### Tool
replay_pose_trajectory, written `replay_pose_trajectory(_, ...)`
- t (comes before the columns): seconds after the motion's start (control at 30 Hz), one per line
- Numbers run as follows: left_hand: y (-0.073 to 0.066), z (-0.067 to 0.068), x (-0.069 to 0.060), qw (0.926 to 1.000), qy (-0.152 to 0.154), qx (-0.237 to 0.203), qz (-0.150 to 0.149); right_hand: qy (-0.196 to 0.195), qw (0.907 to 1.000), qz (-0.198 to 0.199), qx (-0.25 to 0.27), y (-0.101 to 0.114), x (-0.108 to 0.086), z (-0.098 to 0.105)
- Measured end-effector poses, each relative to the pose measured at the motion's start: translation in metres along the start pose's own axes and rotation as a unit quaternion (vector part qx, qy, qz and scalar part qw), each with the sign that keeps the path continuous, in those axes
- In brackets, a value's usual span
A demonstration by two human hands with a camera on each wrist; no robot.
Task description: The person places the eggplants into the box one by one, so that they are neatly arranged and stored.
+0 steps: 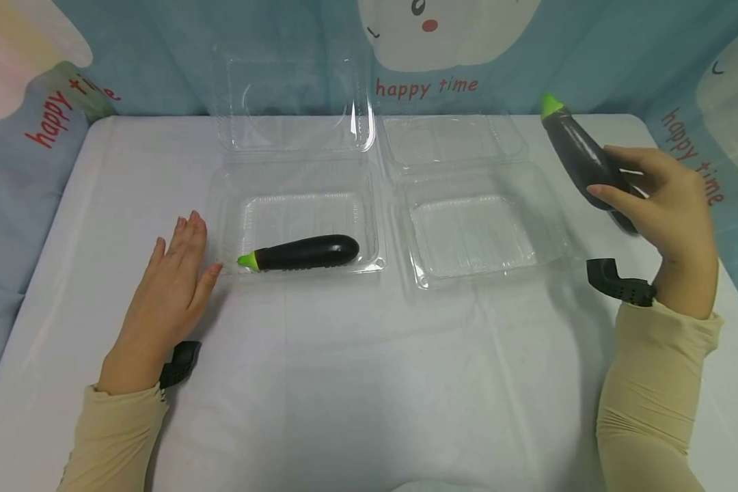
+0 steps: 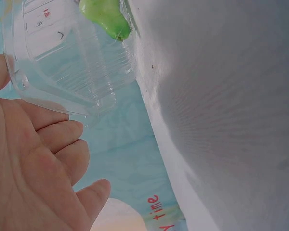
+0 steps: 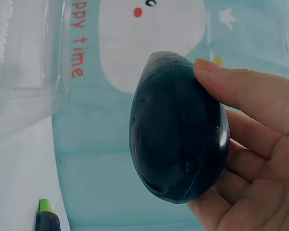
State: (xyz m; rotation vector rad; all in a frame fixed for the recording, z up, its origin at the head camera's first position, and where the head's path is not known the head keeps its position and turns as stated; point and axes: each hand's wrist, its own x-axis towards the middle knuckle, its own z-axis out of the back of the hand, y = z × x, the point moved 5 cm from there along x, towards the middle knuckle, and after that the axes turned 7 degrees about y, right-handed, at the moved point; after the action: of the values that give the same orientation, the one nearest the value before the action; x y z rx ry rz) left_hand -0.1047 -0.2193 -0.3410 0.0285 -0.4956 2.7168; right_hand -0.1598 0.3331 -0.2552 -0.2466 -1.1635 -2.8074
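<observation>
My right hand (image 1: 667,195) holds a dark eggplant (image 1: 581,154) above the right side of the table, thumb on one side and fingers on the other. Its green stem points up and to the left; the blunt, rounded end of this eggplant (image 3: 178,130) faces the right wrist camera. Another eggplant (image 3: 47,224) lies on the table below, mostly hidden. My left hand (image 1: 169,294) is held with fingers extended beside the left clear plastic box (image 1: 369,184); whether it touches the box I cannot tell. An eggplant (image 1: 307,251) lies lengthwise in that box, green stem to the left.
A second clear plastic box (image 1: 473,232) stands to the right of the first, with its lid (image 1: 455,140) folded back. The first box's lid (image 1: 295,102) leans up against the blue printed curtain (image 1: 320,27) behind. A white cloth covers the table (image 1: 369,383).
</observation>
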Motion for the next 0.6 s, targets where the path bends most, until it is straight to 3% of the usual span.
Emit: replay_pose_trajectory(0.6, -0.0011, 0.0011, 0.0004, 1.0, 0.001, -0.002, 0.001, 0.001, 0.9994, 0.025, -0.023, 0.0098, -0.0011, -0.0043)
